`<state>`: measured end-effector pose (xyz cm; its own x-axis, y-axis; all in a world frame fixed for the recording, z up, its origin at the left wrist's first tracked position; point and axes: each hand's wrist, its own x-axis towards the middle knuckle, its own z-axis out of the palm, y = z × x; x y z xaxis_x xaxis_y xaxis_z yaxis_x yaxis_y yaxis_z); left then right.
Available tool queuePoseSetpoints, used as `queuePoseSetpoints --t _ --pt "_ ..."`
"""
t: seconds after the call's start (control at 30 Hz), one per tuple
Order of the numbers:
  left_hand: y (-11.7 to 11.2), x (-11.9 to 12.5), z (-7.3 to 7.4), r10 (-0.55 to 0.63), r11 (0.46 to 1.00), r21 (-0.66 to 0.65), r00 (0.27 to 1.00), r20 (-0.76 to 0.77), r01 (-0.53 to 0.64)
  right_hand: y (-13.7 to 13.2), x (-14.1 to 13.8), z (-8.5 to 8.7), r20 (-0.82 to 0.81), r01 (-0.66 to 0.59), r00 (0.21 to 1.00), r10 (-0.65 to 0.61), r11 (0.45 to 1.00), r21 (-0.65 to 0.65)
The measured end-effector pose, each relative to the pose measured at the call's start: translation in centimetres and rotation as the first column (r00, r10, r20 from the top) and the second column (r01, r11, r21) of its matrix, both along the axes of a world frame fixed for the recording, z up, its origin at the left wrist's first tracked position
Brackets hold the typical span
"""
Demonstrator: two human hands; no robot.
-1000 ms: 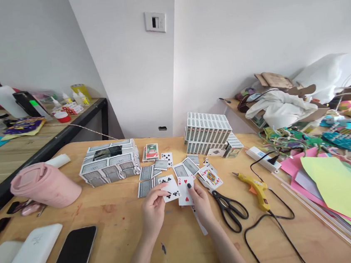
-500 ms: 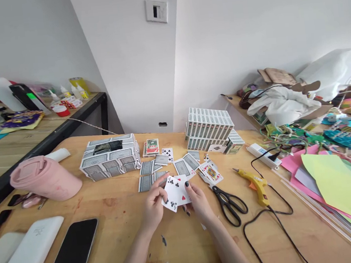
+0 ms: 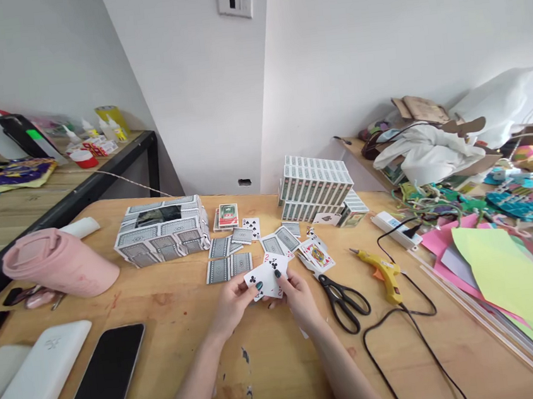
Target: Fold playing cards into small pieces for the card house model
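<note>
Both hands hold overlapping playing cards [image 3: 266,281] face up over the table. My left hand [image 3: 233,301] pinches their left side, thumb on top. At the right side my right hand [image 3: 296,288] grips them, thumb pressed on a club card; the fingers beneath are partly hidden. Just beyond lie face-down cards [image 3: 218,270] in patterned rows and more loose cards [image 3: 274,244]. A face-up court card [image 3: 317,254] rests to the right on other cards. Black-handled scissors [image 3: 344,302] lie beside my right hand.
A card-covered box [image 3: 163,236] stands at the back left, stacked card boxes [image 3: 315,185] at the back right. A yellow glue gun [image 3: 384,276] with its cord lies right. A phone [image 3: 102,385], a white power bank [image 3: 43,388] and a pink roll [image 3: 61,262] are left.
The cards have shifted in my hands: the four of clubs is tilted and slid together with the other card, and my left thumb now lies on top. The view has tipped slightly.
</note>
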<state>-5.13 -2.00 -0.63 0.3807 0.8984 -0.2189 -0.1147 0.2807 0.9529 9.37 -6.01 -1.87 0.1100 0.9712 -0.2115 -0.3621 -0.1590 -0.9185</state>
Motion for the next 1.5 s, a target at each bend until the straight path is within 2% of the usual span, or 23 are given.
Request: queuePoseSetpoints --t 0.13,0.23,0.37,0.5,0.73,0.87,0.93,1.0,1.07,1.13,1.3,1.5 --pt "0.0 0.1 0.0 0.021 0.999 -0.041 0.998 -0.053 -0.023 0.1 0.2 -0.3 0.004 0.079 0.997 -0.079 0.997 -0.008" --pt "0.0 0.1 0.1 -0.019 0.997 -0.073 0.999 -0.033 0.016 0.1 0.4 -0.3 -0.053 0.149 0.987 -0.149 0.989 -0.011" --pt "-0.1 0.1 0.2 -0.034 0.997 -0.076 0.999 -0.038 0.031 0.1 0.4 0.0 -0.136 0.147 0.98 -0.147 0.989 -0.009" --pt "-0.2 0.3 0.1 -0.034 0.996 -0.08 0.998 -0.046 0.03 0.1 0.4 0.0 -0.145 0.147 0.978 -0.149 0.989 -0.018" --pt "-0.3 1.0 0.3 0.127 0.985 -0.117 0.992 0.005 -0.126 0.2 0.4 0.1 -0.02 0.119 0.993 -0.12 0.992 -0.031" --pt "-0.4 1.3 0.3 0.23 0.971 -0.065 0.973 0.019 -0.229 0.2 0.1 -0.1 -0.009 0.038 0.999 -0.038 0.999 -0.007" --pt "-0.4 1.3 0.2 0.249 0.968 -0.039 0.969 0.0 -0.249 0.2 0.0 -0.5 -0.007 0.063 0.998 -0.063 0.998 0.015" --pt "-0.4 1.1 0.2 0.212 0.977 -0.03 0.976 -0.039 -0.213 0.3 -0.1 -0.9 -0.043 0.128 0.991 -0.126 0.991 0.03" --pt "-0.4 0.9 0.2 0.129 0.991 -0.02 0.989 -0.072 -0.13 0.3 -0.2 -1.0 -0.081 0.182 0.981 -0.179 0.983 0.027" --pt "-0.2 0.6 0.2 0.072 0.997 0.004 0.995 -0.076 -0.072 0.3 -0.1 -0.8 -0.079 0.184 0.98 -0.182 0.983 0.02" --pt "0.4 0.0 -0.1 0.155 0.988 0.02 0.981 -0.12 -0.153 0.3 -0.2 -0.6 0.0 0.106 0.994 -0.106 0.994 0.02" --pt "0.7 -0.2 -0.2 0.111 0.993 -0.028 0.985 -0.131 -0.115 0.3 -0.1 -1.1 0.106 0.131 0.986 -0.128 0.991 -0.022"
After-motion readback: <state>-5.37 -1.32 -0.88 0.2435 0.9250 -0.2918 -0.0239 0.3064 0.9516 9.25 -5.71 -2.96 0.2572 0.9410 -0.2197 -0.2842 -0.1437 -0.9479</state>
